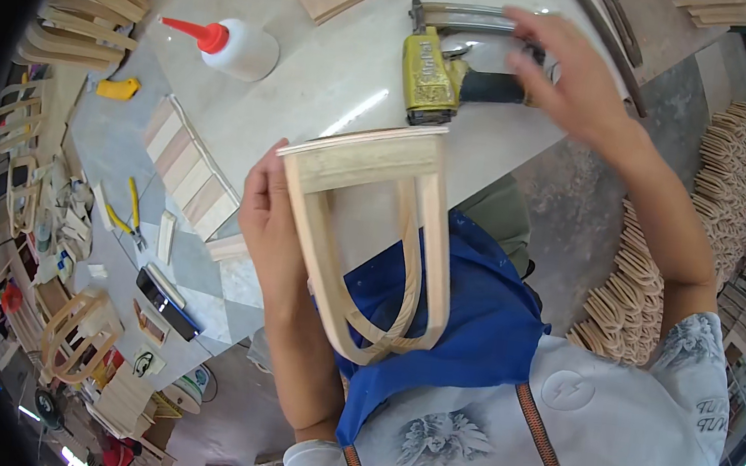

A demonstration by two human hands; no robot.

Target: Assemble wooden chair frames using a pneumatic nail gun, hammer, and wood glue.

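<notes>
Pale U-shaped wooden frame (367, 166), picture centre: rail and bent strips look joined | left hand (266, 198) gripping its side | right hand (579, 82) spread near yellow-and-black nail gun (429, 76), upper centre | remainder unclear

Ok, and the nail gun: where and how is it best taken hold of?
Probably by the black handle, coming from the person's right: the nail gun lies on the table with that handle sticking out rightward, toward the open right hand, and a gap separates it from the metal bar alongside.
</notes>
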